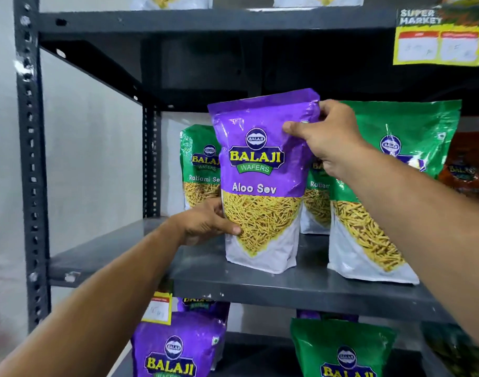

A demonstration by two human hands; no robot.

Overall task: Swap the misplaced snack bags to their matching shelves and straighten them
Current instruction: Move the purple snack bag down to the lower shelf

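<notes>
A purple Aloo Sev bag (261, 183) stands upright near the front of the middle shelf (300, 288), among green Ratlami Sev bags. My right hand (325, 140) pinches its top right corner. My left hand (208, 223) grips its lower left edge. Green bags stand behind it on the left (198, 164), directly behind it (315, 202) and at the right front (390, 191). On the shelf below stand a purple bag (175, 346) and a green bag (341, 349).
A dark steel upright (30, 159) frames the rack on the left, beside a pale wall. An orange bag (466, 164) sits at the far right of the middle shelf. Yellow price tags hang at the top right (438, 44) and on the lower shelf edge (158, 308).
</notes>
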